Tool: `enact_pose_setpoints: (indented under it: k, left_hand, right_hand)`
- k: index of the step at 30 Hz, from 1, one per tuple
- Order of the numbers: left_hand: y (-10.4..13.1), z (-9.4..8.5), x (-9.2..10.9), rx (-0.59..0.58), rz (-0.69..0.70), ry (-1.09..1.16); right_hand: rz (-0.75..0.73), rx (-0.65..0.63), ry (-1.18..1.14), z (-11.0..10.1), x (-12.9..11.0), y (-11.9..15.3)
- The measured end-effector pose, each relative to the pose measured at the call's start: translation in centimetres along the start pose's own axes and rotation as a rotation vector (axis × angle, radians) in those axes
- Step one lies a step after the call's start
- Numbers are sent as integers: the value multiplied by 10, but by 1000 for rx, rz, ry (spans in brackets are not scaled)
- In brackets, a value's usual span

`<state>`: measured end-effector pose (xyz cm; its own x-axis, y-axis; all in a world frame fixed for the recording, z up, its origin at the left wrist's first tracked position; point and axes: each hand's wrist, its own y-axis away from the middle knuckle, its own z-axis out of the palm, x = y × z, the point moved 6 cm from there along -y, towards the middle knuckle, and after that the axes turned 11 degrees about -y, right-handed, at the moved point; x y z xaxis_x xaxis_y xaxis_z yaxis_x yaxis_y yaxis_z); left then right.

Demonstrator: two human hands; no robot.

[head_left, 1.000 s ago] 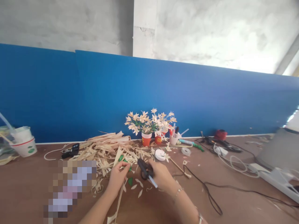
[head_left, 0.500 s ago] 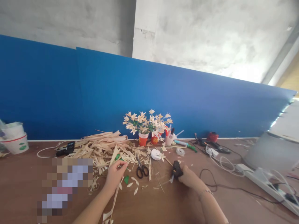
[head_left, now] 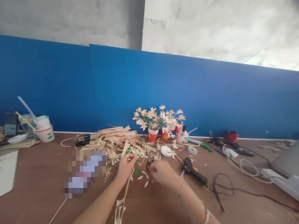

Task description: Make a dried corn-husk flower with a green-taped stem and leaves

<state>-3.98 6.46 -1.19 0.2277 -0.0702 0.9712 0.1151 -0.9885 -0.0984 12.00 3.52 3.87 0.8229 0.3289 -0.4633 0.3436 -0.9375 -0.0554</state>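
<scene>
My left hand (head_left: 127,166) is closed in a pinch beside the pile of pale dried husk strips (head_left: 114,140). What sits between its fingertips is too small to make out. My right hand (head_left: 163,172) has its fingers curled at the black handles of the scissors (head_left: 148,160), partly covering them; the blades point away. A black glue gun (head_left: 195,172) lies on the table to the right, free of my hand. Several cut petals (head_left: 146,184) and a green scrap (head_left: 136,172) lie between my hands.
Pale flowers (head_left: 161,118) stand in red paper cups (head_left: 153,136) by the blue partition (head_left: 187,81). A white ribbon roll (head_left: 165,151) and a tape roll (head_left: 192,150) lie nearby. Cables (head_left: 245,189) run across the right side. A blurred-out object (head_left: 86,172) lies left.
My right hand has let go of the glue gun and moved left to the scissors. My left hand keeps its pinch. The view has turned slightly left.
</scene>
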Motion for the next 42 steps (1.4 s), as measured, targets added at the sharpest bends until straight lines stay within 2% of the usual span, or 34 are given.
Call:
enact_pose_setpoints:
  k: [3, 9, 17, 20, 23, 28, 31, 36, 42]
  left_hand:
    - [0, 0, 0, -2, -3, -11]
    - [0, 2, -3, 2, -6, -13]
    - [-2, 8, -6, -51, 23, 6]
    - [-1, 12, -7, -98, 0, 34]
    - [2, 17, -7, -153, 28, 43]
    - [8, 24, 0, -241, 89, 5]
    - [10, 22, 5, -226, 78, 14]
    - [11, 20, 7, -219, 51, 8]
    - [11, 24, 2, -245, 94, -36]
  right_hand:
    - [-23, -32, 14, 18, -7, -10]
    - [-114, 195, -72, 20, 5, -5]
    - [-179, 147, -130, 37, 3, -9]
    - [-197, 211, -267, 32, 3, -10]
    - [-134, 275, -504, 27, 10, -11]
    - [-54, 191, -888, 35, 17, -16]
    - [-18, 137, -1029, 39, 17, -18]
    - [23, 58, -1132, 45, 17, -20]
    - [42, 101, -1107, 43, 19, -19]
